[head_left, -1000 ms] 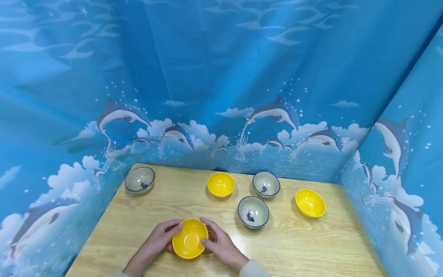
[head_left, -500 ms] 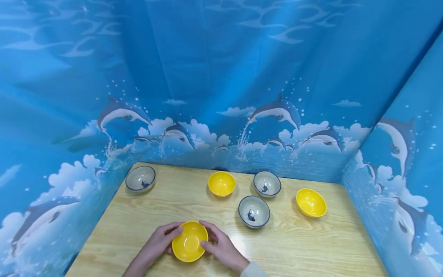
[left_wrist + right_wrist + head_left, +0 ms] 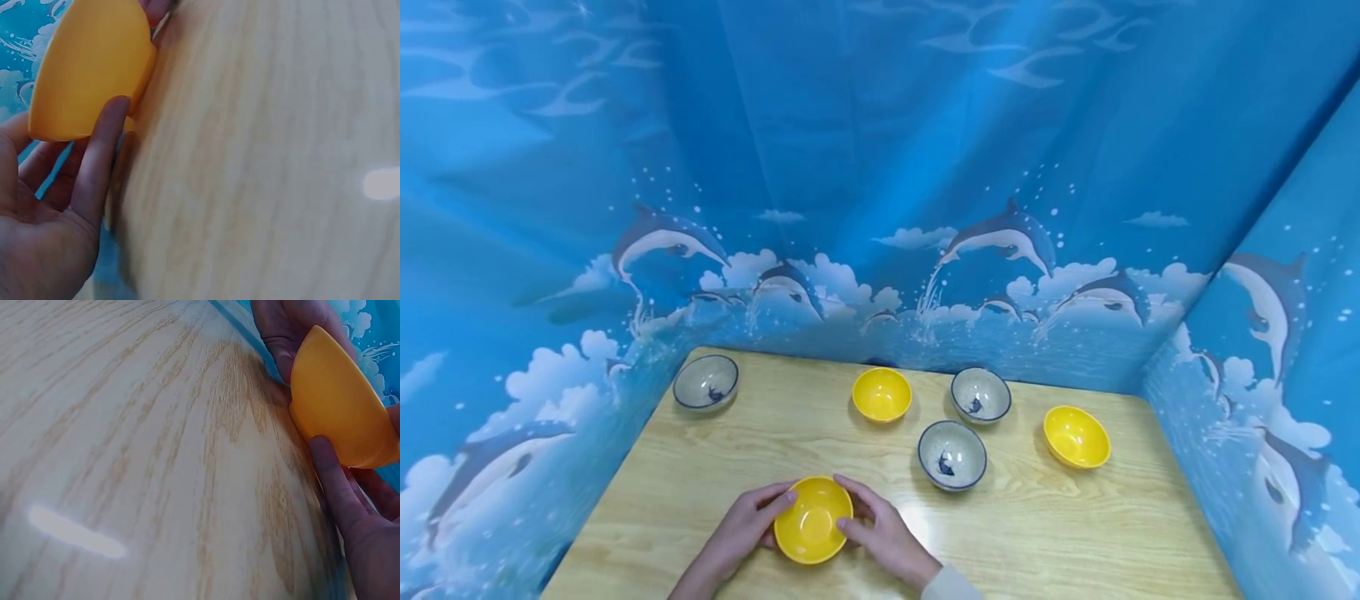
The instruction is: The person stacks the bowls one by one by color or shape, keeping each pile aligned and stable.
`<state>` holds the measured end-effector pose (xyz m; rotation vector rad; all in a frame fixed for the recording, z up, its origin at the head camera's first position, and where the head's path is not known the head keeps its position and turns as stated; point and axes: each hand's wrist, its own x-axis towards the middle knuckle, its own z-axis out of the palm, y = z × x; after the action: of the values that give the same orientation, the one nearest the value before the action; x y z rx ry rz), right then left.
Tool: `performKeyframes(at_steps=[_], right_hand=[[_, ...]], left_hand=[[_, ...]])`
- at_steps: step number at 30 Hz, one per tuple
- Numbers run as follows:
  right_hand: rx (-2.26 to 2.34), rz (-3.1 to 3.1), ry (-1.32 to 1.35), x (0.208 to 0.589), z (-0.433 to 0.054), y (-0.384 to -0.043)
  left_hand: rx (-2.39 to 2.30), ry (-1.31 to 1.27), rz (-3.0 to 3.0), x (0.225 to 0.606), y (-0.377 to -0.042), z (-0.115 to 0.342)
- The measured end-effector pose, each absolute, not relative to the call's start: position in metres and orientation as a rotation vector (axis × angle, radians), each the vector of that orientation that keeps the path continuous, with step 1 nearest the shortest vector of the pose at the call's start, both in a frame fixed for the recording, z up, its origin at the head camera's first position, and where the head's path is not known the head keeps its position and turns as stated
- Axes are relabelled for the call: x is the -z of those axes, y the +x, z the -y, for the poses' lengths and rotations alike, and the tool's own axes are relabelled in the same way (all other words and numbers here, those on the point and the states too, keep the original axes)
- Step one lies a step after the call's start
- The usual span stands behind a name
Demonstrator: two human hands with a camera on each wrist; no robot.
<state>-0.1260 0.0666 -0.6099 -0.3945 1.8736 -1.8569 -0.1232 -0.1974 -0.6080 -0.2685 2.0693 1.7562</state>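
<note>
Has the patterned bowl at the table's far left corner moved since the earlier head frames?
No. The patterned bowl keeps its place relative to the far left corner of the table; the small shift in the picture is shared by both.

The table (image 3: 1037,525) has a smooth wood-grain top, glossy enough to mirror a white patch of light. At its near side, the yellow bowl (image 3: 813,521) looks like plastic, shiny inside and satiny outside. The grey bowls (image 3: 952,455) farther back on the table look like glazed ceramic. Behind the table hangs a backdrop (image 3: 880,167) of smooth, faintly creased cloth-like sheeting.
</note>
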Motion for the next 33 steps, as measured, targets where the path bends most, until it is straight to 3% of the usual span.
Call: performKeyframes(at_steps=[33], right_hand=[[1.904, -1.914, -0.312, 0.605, -0.082, -0.144]], left_hand=[[-1.921, -0.261, -1.840, 0.616, -0.122, 0.207]])
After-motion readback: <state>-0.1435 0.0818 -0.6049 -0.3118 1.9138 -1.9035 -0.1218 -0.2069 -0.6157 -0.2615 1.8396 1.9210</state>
